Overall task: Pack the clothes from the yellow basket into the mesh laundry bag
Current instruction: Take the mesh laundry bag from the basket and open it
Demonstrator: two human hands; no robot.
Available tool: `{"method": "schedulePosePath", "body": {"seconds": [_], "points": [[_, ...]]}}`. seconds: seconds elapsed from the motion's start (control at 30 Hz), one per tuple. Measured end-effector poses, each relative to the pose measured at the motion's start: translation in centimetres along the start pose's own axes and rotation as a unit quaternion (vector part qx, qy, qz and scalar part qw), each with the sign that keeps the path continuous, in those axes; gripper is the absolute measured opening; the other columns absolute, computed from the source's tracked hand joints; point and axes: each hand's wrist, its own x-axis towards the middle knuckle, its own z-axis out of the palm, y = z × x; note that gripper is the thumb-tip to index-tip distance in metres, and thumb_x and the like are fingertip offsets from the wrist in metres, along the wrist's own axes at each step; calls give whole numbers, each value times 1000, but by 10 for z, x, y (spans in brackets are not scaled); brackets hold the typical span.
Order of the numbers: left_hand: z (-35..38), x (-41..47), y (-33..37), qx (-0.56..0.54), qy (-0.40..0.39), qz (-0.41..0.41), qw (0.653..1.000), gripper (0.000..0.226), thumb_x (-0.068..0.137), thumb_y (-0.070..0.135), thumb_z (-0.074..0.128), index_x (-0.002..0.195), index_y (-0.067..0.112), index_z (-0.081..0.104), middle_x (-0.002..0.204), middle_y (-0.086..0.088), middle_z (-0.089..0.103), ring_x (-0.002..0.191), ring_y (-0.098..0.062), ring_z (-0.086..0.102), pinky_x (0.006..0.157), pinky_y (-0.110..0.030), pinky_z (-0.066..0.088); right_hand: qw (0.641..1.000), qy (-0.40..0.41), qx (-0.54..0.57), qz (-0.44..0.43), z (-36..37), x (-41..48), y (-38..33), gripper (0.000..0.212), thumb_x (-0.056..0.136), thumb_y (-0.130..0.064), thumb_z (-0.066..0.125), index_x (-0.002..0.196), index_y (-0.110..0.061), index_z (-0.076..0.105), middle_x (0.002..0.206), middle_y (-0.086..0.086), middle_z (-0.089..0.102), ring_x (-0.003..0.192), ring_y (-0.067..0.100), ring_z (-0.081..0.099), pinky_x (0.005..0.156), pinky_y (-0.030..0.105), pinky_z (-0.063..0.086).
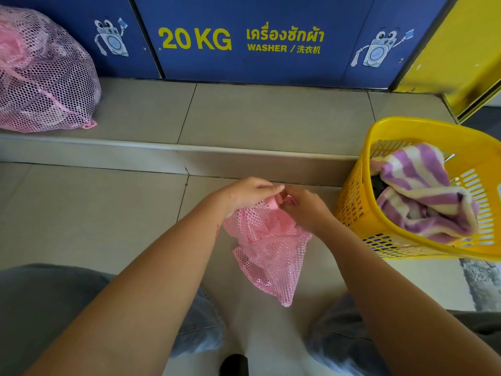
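An empty pink mesh laundry bag (268, 248) hangs crumpled between my knees. My left hand (244, 195) and my right hand (303, 206) both grip its top, fingers pinched around a small pink cord stopper (272, 204). To the right, a yellow plastic basket (406, 240) stands on the floor. Inside it lies a purple-and-cream striped towel (423, 196) over something dark.
A full pink mesh bag (43, 74) sits on the raised tiled step at the far left. Blue washer panels marked 20 KG (244, 39) line the back. A yellow panel (461, 55) stands at the far right. My legs in grey trousers frame the bottom.
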Motion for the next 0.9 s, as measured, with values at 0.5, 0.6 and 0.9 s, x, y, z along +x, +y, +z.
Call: {"method": "schedulePosePath", "body": {"seconds": [0.5, 0.6, 0.9], "points": [[-3, 2, 11, 120, -107, -50, 986, 47, 83, -16, 50, 100, 27, 59, 111, -3, 53, 94, -19, 48, 89, -36, 41, 1000, 12, -2, -1, -10, -8, -3, 10, 94, -27, 57, 99, -21, 63, 106, 2, 70, 73, 18, 63, 71, 38, 57], [0, 6, 8, 139, -64, -41, 987, 63, 88, -14, 38, 118, 40, 51, 124, -4, 51, 96, -22, 52, 75, -33, 43, 999, 16, 23, 28, -14, -9, -1, 9, 95, -23, 55, 96, -21, 63, 103, -3, 64, 64, 22, 66, 64, 40, 59], [-4, -4, 2, 44, -10, -46, 998, 35, 97, 41, 42, 99, 19, 69, 125, -3, 63, 117, -26, 56, 107, -48, 37, 980, 129, 119, 96, -39, -14, 6, 17, 93, -14, 47, 94, -16, 64, 97, 7, 67, 64, 25, 65, 63, 46, 59]]}}
